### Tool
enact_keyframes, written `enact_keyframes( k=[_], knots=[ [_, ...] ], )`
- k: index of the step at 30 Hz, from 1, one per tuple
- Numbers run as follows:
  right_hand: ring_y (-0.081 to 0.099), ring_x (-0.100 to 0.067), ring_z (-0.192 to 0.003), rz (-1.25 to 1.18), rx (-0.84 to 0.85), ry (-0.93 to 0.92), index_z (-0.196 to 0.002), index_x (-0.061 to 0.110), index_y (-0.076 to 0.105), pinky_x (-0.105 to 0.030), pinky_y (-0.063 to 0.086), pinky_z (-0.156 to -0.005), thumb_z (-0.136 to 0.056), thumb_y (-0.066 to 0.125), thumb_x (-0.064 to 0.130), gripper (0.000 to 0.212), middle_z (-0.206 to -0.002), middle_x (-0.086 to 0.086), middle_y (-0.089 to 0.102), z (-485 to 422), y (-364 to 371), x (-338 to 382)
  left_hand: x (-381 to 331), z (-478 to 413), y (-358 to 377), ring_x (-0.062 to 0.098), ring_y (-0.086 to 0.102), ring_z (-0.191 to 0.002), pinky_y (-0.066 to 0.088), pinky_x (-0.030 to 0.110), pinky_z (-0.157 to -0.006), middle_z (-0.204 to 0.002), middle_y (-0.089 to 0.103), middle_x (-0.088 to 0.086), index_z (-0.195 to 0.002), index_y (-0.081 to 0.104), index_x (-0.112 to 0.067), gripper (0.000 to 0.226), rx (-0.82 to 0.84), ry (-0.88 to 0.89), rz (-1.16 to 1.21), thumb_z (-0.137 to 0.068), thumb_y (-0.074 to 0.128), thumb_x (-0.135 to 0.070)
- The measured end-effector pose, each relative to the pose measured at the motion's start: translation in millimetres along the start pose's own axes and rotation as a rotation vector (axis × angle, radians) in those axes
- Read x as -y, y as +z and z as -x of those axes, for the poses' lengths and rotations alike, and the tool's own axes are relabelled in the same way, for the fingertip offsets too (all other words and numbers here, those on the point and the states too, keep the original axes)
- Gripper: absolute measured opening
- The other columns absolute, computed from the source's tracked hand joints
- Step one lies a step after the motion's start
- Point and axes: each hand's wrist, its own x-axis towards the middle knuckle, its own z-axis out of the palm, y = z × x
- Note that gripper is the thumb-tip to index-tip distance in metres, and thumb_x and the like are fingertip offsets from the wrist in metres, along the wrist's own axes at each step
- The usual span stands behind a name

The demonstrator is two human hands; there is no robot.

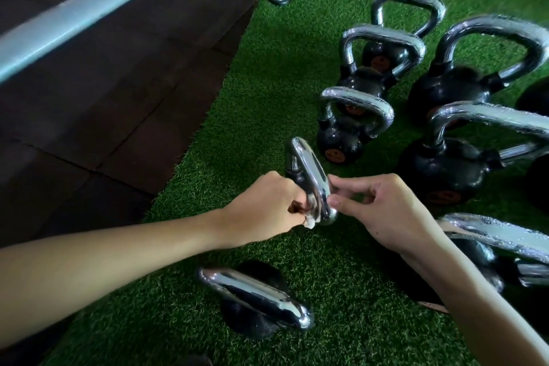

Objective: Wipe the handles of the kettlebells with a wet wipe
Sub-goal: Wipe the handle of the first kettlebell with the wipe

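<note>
Kettlebells (341, 140) on turf (297, 38), mat (118, 98) to their left, metal frame (89, 15) across the mat

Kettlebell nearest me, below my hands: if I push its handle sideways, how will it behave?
The kettlebell looks heavy for its size: dark solid body, thick chrome handle. Turf likely grips it, so it may tip, not slide. Glossy handle could be slippery.

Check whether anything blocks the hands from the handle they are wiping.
Nothing visible does. The left hand holds the wet wipe against the chrome handle; the right hand pinches the handle's other side.
</note>
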Motion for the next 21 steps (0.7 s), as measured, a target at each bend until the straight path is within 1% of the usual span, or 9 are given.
enact_keyframes(
  k=[1,3,5,6,9,12,14,18,21],
  knots=[
    [0.052,0.019,-0.062,0.054,-0.012,-0.019,-0.11,0.039,0.076,-0.01,0.031,-0.06,-0.084,0.079,0.034,0.026,-0.094,0.025,0.075,2.7,2.1,1.3,0.6,0.5,-2.4,-0.001,0.066,-0.063,0.054,0.019,-0.062,-0.082,0.077,-0.01,-0.087,0.079,-0.019,0.007,0.018,-0.011,-0.028,-0.084,0.082,-0.024],
    [0.054,0.01,-0.074,0.257,-0.105,-0.098,-0.126,0.045,0.067,-0.019,0.038,-0.066,-0.082,0.078,0.046,0.045,-0.095,0.023,0.072,7.4,5.2,1.1,-2.0,3.8,-15.8,-0.003,0.07,-0.069,0.058,0.023,-0.067,-0.083,0.077,-0.015,-0.089,0.08,-0.021,0.01,-0.014,-0.079,0.012,-0.083,0.082,-0.029],
    [0.054,-0.002,-0.088,0.382,-0.193,-0.206,-0.131,0.044,0.064,-0.027,0.046,-0.079,-0.079,0.078,0.051,0.054,-0.099,0.021,0.069,9.4,5.1,3.7,-7.1,10.1,-35.9,-0.005,0.072,-0.073,0.057,0.016,-0.067,-0.084,0.078,-0.017,-0.093,0.081,-0.024,0.017,-0.198,-0.175,0.17,-0.079,0.087,-0.032],
    [0.053,-0.003,-0.088,0.363,-0.197,-0.251,-0.13,0.044,0.064,-0.028,0.047,-0.082,-0.079,0.078,0.05,0.054,-0.1,0.022,0.069,8.7,3.1,5.8,-10.8,14.0,-46.1,-0.003,0.072,-0.072,0.055,0.015,-0.066,-0.084,0.078,-0.016,-0.094,0.08,-0.024,0.021,-0.315,-0.192,0.254,-0.076,0.089,-0.03],
    [0.061,-0.005,-0.085,0.044,-0.052,-0.265,-0.122,0.051,0.066,-0.029,0.051,-0.081,-0.081,0.079,0.044,0.043,-0.101,0.03,0.073,5.7,-7.0,16.2,-23.9,22.9,-62.2,0.001,0.073,-0.069,0.052,0.014,-0.063,-0.084,0.079,-0.013,-0.093,0.079,-0.02,0.023,-0.531,-0.107,0.38,-0.073,0.09,-0.017],
    [0.071,-0.019,-0.11,-0.298,0.082,-0.269,-0.125,0.039,0.07,-0.048,0.05,-0.105,-0.083,0.08,0.029,0.045,-0.11,0.017,0.076,3.2,-12.6,22.2,-33.6,21.3,-59.8,0.002,0.075,-0.077,0.054,0.016,-0.067,-0.088,0.079,-0.012,-0.094,0.081,-0.016,0.023,-0.533,-0.016,0.349,-0.072,0.09,-0.013],
    [0.072,-0.013,-0.111,-0.43,0.056,-0.282,-0.121,0.028,0.073,-0.042,0.051,-0.106,-0.081,0.08,0.019,0.042,-0.108,0.008,0.078,4.1,-11.7,22.3,-34.5,17.6,-54.8,0.002,0.074,-0.074,0.054,0.017,-0.064,-0.088,0.079,-0.015,-0.093,0.082,-0.019,0.023,-0.518,0.021,0.332,-0.071,0.09,-0.014],
    [0.075,-0.015,-0.1,-0.582,0.006,-0.259,-0.111,0.015,0.078,-0.025,0.058,-0.09,-0.081,0.078,0.005,0.032,-0.101,-0.001,0.08,3.9,-14.1,20.4,-38.8,9.0,-46.1,0.012,0.071,-0.062,0.054,0.022,-0.057,-0.088,0.078,-0.02,-0.093,0.082,-0.028,0.026,-0.493,0.009,0.324,-0.072,0.091,-0.015],
    [0.076,-0.019,-0.096,-0.624,-0.005,-0.245,-0.103,0.01,0.08,-0.029,0.06,-0.088,-0.08,0.079,0.003,0.024,-0.098,-0.004,0.08,1.0,-15.9,18.7,-38.4,5.3,-44.4,0.013,0.075,-0.071,0.059,0.027,-0.064,-0.094,0.078,-0.02,-0.096,0.082,-0.027,0.025,-0.474,0.027,0.341,-0.073,0.089,-0.019]
  ],
)
